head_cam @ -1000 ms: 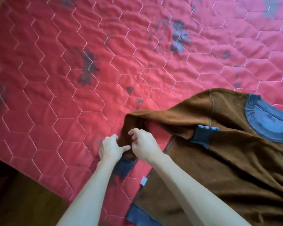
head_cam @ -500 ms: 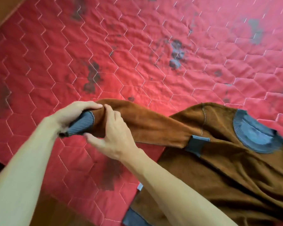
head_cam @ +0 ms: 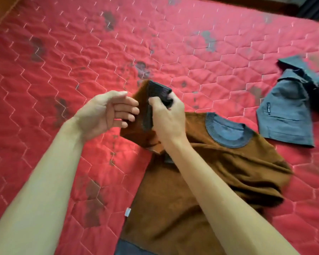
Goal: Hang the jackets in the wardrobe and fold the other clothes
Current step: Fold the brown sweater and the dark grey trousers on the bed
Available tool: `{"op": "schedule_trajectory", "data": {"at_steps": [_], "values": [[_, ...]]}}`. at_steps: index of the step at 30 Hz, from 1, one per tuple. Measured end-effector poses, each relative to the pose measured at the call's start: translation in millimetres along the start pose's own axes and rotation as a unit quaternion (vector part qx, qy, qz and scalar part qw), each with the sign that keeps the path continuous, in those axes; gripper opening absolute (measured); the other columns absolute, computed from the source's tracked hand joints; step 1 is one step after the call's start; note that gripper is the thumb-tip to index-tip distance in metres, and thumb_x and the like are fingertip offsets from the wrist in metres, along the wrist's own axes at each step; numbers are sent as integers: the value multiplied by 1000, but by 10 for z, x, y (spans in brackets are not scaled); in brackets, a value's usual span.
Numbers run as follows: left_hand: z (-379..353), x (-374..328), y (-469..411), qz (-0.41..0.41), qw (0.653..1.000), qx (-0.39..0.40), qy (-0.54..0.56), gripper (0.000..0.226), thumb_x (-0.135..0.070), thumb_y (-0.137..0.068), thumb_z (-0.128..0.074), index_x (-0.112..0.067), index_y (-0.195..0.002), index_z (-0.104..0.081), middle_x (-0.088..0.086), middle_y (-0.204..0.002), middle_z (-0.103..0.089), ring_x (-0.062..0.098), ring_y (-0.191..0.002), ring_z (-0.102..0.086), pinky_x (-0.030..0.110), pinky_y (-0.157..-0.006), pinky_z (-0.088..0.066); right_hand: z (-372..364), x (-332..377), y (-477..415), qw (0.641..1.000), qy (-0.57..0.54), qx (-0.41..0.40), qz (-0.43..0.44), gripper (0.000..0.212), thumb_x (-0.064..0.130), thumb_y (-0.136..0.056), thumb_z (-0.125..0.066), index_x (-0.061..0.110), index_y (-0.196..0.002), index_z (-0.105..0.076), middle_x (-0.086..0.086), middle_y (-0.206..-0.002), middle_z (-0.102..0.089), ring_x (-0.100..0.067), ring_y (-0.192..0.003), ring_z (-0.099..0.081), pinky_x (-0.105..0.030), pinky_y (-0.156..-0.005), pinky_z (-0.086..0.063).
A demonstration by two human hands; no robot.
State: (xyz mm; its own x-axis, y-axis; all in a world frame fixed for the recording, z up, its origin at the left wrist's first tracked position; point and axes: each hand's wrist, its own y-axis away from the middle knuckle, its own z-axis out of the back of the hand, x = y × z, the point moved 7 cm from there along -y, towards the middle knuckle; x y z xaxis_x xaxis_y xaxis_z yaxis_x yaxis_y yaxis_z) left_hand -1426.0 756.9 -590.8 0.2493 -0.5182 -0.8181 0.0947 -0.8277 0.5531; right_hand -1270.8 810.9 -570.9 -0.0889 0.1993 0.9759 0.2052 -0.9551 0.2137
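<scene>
Red quilt [head_cam: 72, 43]: left and far stretches were left open; right was blocked by brown sweater [head_cam: 219, 172] and grey garment [head_cam: 287, 115].

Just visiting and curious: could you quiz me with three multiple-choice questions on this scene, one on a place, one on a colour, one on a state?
1. Where does the grey garment lie? A on the floor; B on the bedcover, right of the brown sweater; C in a wardrobe.
2. The bedcover's colour? A green; B white; C red.
3. The right hand? A grips the sweater's dark cuff; B lies flat; C is hidden.
Answers: B, it lies apart on the bedcover; C, red quilting throughout; A, fingers curl round the cuff.
</scene>
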Motion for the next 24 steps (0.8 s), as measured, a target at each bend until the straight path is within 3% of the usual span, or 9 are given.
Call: {"op": "schedule_trajectory", "data": {"at_steps": [3, 6, 8, 10, 12, 14, 18, 20, 24], "values": [[-378, 383, -153, 38, 996, -48, -58, 30, -32, -97, -53, -16, -75, -65, 1, -66, -64, 14, -57, -65, 21, -48, -50, 974, -259, -51, 996, -2, -74, -59, 16, 7, -89, -60, -7, -81, -60, 0, -71, -57, -10, -65, -52, -29, -64, -44], [-713, 1122, -321, 153, 980, -73, -107, 29, -31, -98, -56, -11, -81, -68, 5, -72, -70, 16, -59, -69, 25, -51, -54, 2064, -646, 28, 989, -13, -108, -102, 9, 10, -86, -64, 11, -77, -64, -2, -78, -65, -17, -75, -61, -35, -76, -50], [-958, 1556, -378, 209, 965, -72, -138, 24, -26, -99, -56, -9, -88, -69, 8, -79, -71, 18, -61, -70, 27, -53, -55, 2741, -905, 77, 980, -17, -156, -120, 12, 6, -86, -64, 15, -78, -66, 4, -76, -69, -13, -74, -64, -30, -75, -52], [-1168, 1904, -427, 234, 956, -95, -150, 14, -19, -98, -58, -9, -93, -67, 9, -82, -70, 20, -65, -68, 28, -56, -56, 3392, -1159, 142, 968, 1, -208, -139, 18, 0, -88, -60, 15, -81, -68, 5, -77, -69, -14, -77, -65, -30, -78, -52], [-1257, 2226, -492, 245, 944, -135, -176, 9, -16, -96, -59, -11, -94, -66, 11, -91, -70, 21, -71, -66, 30, -60, -55, 3956, -1471, 207, 952, 54, -250, -168, 16, 1, -87, -60, 13, -85, -70, 0, -86, -70, -21, -87, -64, -39, -86, -51], [-1266, 2498, -547, 236, 928, -174, -232, 9, -19, -95, -60, -14, -94, -67, 14, -97, -72, 22, -78, -67, 35, -69, -58, 4384, -1838, 289, 931, 148, -262, -207, 18, 2, -88, -60, 5, -101, -71, -10, -98, -71, -24, -93, -63, -41, -91, -50], [-1194, 2814, -476, 210, 846, -213, -441, 34, -24, -90, -62, -11, -121, -64, 18, -118, -67, 34, -112, -61, 39, -100, -47, 4811, -2471, 469, 901, 242, -247, -260, 37, 13, -92, -62, -1, -126, -56, -20, -117, -68, -35, -113, -63, -47, -102, -45], [-1162, 2954, -338, 219, 820, -239, -472, 52, -24, -89, -64, -11, -137, -50, 26, -132, -53, 41, -125, -49, 46, -105, -41, 4862, -2646, 633, 883, 244, -252, -312, 50, 21, -94, -61, 0, -138, -47, -18, -126, -65, -33, -122, -57, -41, -106, -40], [-1055, 3235, 20, 245, 780, -279, -505, 77, -24, -87, -72, -6, -148, -29, 30, -144, -34, 48, -132, -36, 57, -107, -34, 4599, -2922, 1206, 865, 299, -173, -365, 48, 22, -95, -60, -4, -133, -49, -23, -128, -61, -37, -123, -55, -39, -100, -39]]}}
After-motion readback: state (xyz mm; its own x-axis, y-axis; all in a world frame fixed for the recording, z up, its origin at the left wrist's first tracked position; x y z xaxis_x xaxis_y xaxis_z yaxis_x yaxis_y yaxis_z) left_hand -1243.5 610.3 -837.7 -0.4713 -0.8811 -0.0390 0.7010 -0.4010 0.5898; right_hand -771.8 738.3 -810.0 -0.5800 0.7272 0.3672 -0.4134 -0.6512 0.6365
